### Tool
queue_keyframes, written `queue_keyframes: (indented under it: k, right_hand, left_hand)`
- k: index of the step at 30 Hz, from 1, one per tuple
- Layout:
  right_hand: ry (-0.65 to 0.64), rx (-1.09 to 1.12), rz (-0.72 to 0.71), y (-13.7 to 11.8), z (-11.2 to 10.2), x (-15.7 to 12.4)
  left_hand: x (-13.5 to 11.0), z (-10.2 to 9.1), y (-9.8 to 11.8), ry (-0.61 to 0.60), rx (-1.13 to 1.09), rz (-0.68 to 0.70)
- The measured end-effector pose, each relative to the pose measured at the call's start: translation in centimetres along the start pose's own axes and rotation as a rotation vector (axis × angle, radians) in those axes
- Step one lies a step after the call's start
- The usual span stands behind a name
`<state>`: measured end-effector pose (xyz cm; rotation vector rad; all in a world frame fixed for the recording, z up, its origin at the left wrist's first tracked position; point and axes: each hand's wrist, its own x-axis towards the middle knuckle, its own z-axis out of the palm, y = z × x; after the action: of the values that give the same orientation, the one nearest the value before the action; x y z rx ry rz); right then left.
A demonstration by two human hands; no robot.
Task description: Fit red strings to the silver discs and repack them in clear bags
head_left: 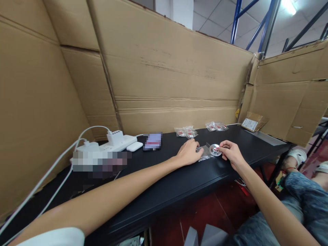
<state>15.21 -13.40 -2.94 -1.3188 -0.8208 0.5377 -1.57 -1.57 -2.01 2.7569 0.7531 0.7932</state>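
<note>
My left hand point(190, 152) rests low over the black table, its fingers closed on the left edge of a clear plastic bag point(205, 153). At the bag's right end is a round silver metal disc point(214, 150) with a small red part near its centre. The thumb and fingers of my right hand point(230, 152) pinch at the disc's right side, by the red part. Whether the disc lies partly inside the bag I cannot tell.
Bagged parts with red spots point(186, 132) lie by the cardboard wall point(179, 75), with more bagged parts point(216, 126) further right. A phone point(153, 141), a white case point(134, 146) and a power strip point(120, 145) with cables lie left. A labelled cardboard packet point(252, 122) sits far right; a person's legs point(298, 184) are beyond.
</note>
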Motion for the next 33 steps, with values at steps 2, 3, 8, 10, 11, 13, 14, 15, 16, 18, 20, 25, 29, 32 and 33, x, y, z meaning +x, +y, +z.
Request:
queue_keyframes:
  k: [2,3,8,10,11,13,14,15,16,18,20,25,29,32,33]
  right_hand:
    - [-0.027,0.030,0.003,0.0,-0.2,0.0]
    - [-0.041,0.057,-0.001,0.0,-0.4,0.0]
    - [-0.073,0.171,-0.106,-0.5,-0.7,-0.7]
    - [-0.120,0.129,-0.192,-0.8,-0.3,-1.2]
    - [-0.156,0.084,-0.242,-1.0,-0.1,-1.4]
    - [-0.217,-0.035,-0.331,-1.3,0.5,-1.7]
    - [-0.221,-0.093,-0.364,-1.4,0.7,-1.8]
    - [-0.200,-0.141,-0.390,-1.3,0.7,-1.8]
    - [-0.152,-0.177,-0.409,-1.2,0.7,-1.7]
    - [-0.008,-0.207,-0.432,-0.8,0.5,-1.2]
    - [0.116,-0.181,-0.403,-0.3,0.0,-0.7]
    - [0.116,0.071,-0.208,0.4,-0.3,-0.1]
    - [0.052,0.170,-0.175,0.1,-0.1,-0.2]
    - [-0.002,0.167,-0.162,-0.1,0.0,-0.4]
    - [-0.015,0.165,-0.159,-0.2,0.1,-0.4]
  left_hand:
    - [0.0,-0.3,-0.6,-0.019,-0.095,0.008]
    - [0.1,-0.3,-0.9,-0.021,-0.162,0.002]
    - [0.5,0.0,-1.4,0.011,-0.584,-0.054]
    - [0.7,0.2,-1.4,-0.022,-0.747,-0.085]
    - [0.7,0.3,-1.3,-0.044,-0.808,-0.102]
    - [0.7,0.4,-1.3,-0.061,-0.877,-0.121]
    - [0.7,0.4,-1.3,-0.052,-0.890,-0.123]
    - [0.7,0.3,-1.3,-0.037,-0.902,-0.123]
    - [0.7,0.3,-1.3,-0.023,-0.916,-0.120]
    - [0.6,0.2,-1.3,-0.010,-0.957,-0.104]
    - [0.6,0.0,-1.2,-0.019,-0.997,-0.084]
    - [0.6,-0.3,-1.0,-0.035,-1.056,-0.074]
    - [0.6,-0.4,-1.1,-0.112,-1.222,-0.118]
    - [0.6,-0.5,-1.1,-0.171,-1.353,-0.172]
    - [0.5,-0.5,-1.0,-0.182,-1.390,-0.186]
